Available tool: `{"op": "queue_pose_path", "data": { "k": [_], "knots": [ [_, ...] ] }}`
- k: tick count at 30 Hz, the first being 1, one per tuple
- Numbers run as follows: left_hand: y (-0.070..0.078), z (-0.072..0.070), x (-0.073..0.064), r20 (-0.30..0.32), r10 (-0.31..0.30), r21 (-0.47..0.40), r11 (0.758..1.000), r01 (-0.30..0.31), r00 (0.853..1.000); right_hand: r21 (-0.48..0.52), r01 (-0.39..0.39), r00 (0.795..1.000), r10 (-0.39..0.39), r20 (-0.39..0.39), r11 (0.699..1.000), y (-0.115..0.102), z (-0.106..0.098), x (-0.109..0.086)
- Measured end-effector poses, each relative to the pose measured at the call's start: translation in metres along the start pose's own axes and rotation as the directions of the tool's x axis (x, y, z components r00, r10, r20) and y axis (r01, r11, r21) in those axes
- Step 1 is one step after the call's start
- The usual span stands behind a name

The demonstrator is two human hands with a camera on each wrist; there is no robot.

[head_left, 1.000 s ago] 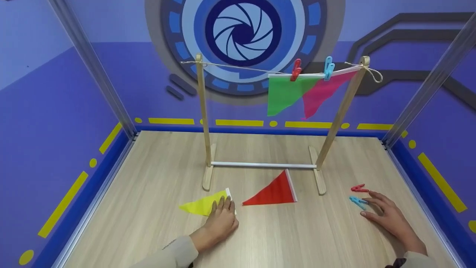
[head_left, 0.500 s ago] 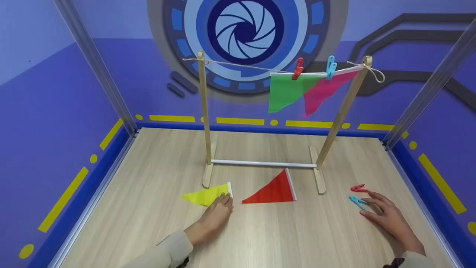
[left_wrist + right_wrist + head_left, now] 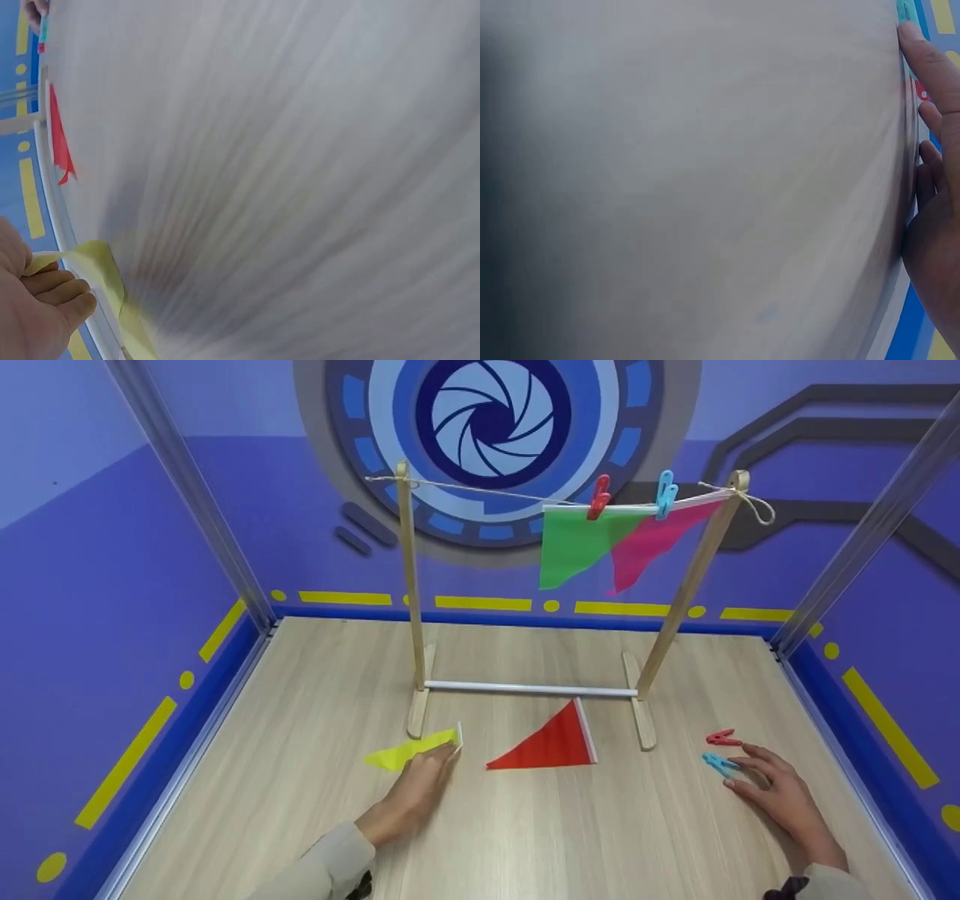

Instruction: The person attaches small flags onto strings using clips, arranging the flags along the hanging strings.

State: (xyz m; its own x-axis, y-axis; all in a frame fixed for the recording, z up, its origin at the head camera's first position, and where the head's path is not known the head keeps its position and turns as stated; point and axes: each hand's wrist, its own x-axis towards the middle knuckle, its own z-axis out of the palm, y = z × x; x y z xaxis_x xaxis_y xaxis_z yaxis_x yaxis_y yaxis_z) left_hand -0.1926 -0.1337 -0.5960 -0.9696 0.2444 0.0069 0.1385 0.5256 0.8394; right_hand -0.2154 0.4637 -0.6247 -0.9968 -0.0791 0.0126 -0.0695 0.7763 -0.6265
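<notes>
My left hand (image 3: 420, 781) pinches the yellow triangular flag (image 3: 411, 748) near its white-edged end; the left wrist view shows the yellow cloth (image 3: 101, 262) bent up between thumb and fingers. To its right a red triangular flag (image 3: 555, 741) lies flat on the table. My right hand (image 3: 780, 795) rests on the table at the right with fingers spread and relaxed. Its fingertips are right at a light blue clothespin (image 3: 720, 765), and a red clothespin (image 3: 723, 737) lies just beyond.
Behind the flags stands a wooden frame (image 3: 412, 585) with a string (image 3: 487, 490) tied between its posts. A green flag (image 3: 574, 544) and a pink flag (image 3: 652, 544) hang from it, held by a red clothespin (image 3: 598, 498) and a blue clothespin (image 3: 666, 495). Printed walls (image 3: 120, 607) enclose the table.
My left hand first lay over the yellow flag, slid it slightly away, and now pinches its white-edged end, which tilts up. The right hand has hardly moved.
</notes>
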Motion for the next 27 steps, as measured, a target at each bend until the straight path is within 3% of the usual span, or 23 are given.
{"op": "queue_pose_path", "data": {
  "k": [1, 3, 11, 14, 19, 27],
  "knots": [
    [0.0, -0.001, 0.0, -0.006, -0.004, -0.013, 1.0, 0.004, 1.0, 0.003, 0.002, 1.0, -0.002, -0.011, 1.0, -0.001, 0.0, 0.0],
    [0.0, -0.003, 0.0, -0.019, 0.038, 0.056, 0.998, -0.037, 0.999, 0.007, 0.01, 1.0, -0.01, -0.03, 1.0, -0.002, 0.001, 0.0],
    [-0.005, -0.009, 0.002, -0.096, 0.123, 0.169, 0.98, -0.106, 0.988, 0.026, 0.046, 0.993, -0.043, -0.11, 0.999, -0.006, 0.004, -0.001],
    [-0.005, -0.012, 0.002, -0.109, 0.14, 0.175, 0.977, -0.119, 0.984, 0.001, 0.041, 0.994, -0.041, -0.1, 0.999, -0.007, 0.005, -0.001],
    [-0.004, -0.013, 0.003, -0.131, 0.114, 0.161, 0.983, -0.092, 0.985, -0.011, -0.026, 0.998, 0.025, -0.055, 1.0, -0.01, 0.006, 0.001],
    [-0.006, -0.013, 0.005, -0.169, 0.152, 0.143, 0.981, -0.128, 0.974, 0.03, -0.081, 0.99, 0.083, -0.11, 0.996, -0.011, 0.009, -0.002]
  ]
}}
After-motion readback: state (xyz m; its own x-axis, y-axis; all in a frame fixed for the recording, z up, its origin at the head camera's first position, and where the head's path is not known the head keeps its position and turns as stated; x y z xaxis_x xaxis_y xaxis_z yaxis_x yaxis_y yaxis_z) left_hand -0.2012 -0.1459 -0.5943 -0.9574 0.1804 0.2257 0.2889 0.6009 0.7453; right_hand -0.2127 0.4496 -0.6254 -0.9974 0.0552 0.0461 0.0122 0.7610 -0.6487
